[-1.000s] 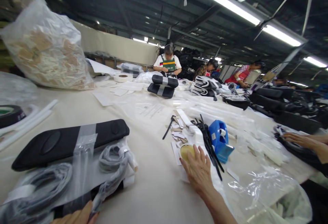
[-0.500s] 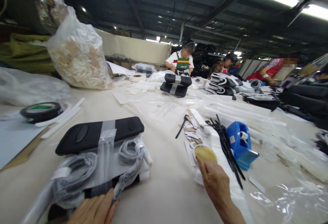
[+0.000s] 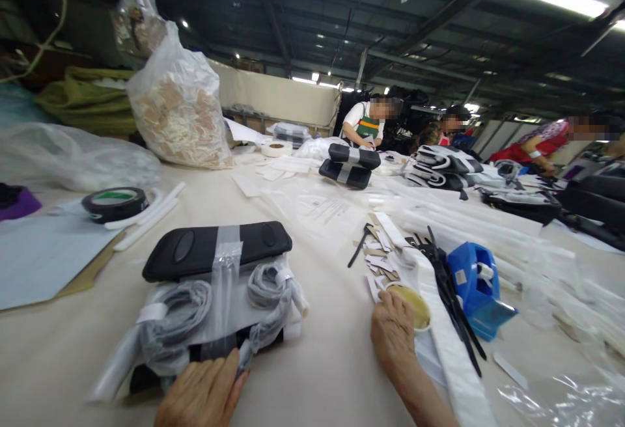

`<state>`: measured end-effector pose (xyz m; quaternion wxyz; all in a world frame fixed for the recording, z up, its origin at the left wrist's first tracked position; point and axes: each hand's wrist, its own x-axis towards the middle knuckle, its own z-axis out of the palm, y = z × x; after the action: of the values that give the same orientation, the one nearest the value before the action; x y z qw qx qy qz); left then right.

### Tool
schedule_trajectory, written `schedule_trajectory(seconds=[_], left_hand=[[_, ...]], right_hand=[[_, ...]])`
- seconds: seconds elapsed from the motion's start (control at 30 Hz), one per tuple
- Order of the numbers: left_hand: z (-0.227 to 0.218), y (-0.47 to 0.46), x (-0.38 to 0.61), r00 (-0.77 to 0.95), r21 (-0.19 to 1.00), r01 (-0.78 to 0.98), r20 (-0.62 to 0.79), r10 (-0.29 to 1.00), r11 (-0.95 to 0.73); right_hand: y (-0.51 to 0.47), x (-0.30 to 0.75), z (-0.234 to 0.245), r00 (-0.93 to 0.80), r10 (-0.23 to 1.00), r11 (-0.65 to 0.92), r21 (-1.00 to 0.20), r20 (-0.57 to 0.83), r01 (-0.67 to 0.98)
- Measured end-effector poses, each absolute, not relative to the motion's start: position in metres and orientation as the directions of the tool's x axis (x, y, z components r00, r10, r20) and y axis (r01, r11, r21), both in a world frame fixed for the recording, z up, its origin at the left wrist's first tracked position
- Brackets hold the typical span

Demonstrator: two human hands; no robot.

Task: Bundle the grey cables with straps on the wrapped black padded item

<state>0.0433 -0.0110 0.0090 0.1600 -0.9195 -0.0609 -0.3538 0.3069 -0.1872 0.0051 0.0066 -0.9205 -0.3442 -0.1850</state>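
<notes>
My left hand lies flat, fingers together, on the near end of a bagged bundle of coiled grey cables and a long black padded part banded with clear tape. My right hand rests on the table, fingers curled at the near rim of a small round dish of yellow sponge. Whether those fingers grip the dish is hidden. Beside it lie several paper labels, black cable ties and a blue tape dispenser.
A roll of black tape and white tubes lie at left on the cloth-covered table. A large bag of tan pieces stands behind. Other people work at the far end among stacked black parts. Clear plastic bags lie at right.
The view has swung left and down. My left hand has come further into view on the bundle. My right hand has drawn back slightly from over the sponge dish to its near rim.
</notes>
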Motion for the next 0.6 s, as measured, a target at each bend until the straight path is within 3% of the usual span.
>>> schedule_trajectory(seconds=[0.23, 0.4, 0.47, 0.5, 0.57, 0.6], left_hand=[[0.011, -0.015, 0.047, 0.728, -0.176, 0.216, 0.685, 0.038, -0.96], [0.019, -0.021, 0.052, 0.715, -0.109, 0.261, 0.689, 0.117, -0.959], [0.021, -0.024, 0.054, 0.716, -0.073, 0.285, 0.679, 0.162, -0.956], [0.022, -0.025, 0.055, 0.723, -0.056, 0.297, 0.666, 0.186, -0.953], [0.024, -0.026, 0.056, 0.732, -0.036, 0.312, 0.647, 0.216, -0.949], [0.025, -0.027, 0.056, 0.735, -0.031, 0.318, 0.639, 0.226, -0.947]], right_hand=[[-0.197, 0.32, 0.009, 0.714, 0.567, -0.779, -0.015, 0.41, 0.627], [-0.202, 0.317, 0.017, 0.719, 0.487, -0.701, -0.268, 0.497, 0.66], [-0.205, 0.304, 0.021, 0.752, 0.447, -0.626, -0.431, 0.484, 0.649], [-0.207, 0.295, 0.022, 0.8, 0.427, -0.585, -0.546, 0.422, 0.6], [-0.211, 0.271, 0.022, 0.899, 0.421, -0.474, -0.816, 0.122, 0.332], [-0.212, 0.258, 0.021, 0.878, 0.476, -0.413, -0.893, -0.046, 0.177]])
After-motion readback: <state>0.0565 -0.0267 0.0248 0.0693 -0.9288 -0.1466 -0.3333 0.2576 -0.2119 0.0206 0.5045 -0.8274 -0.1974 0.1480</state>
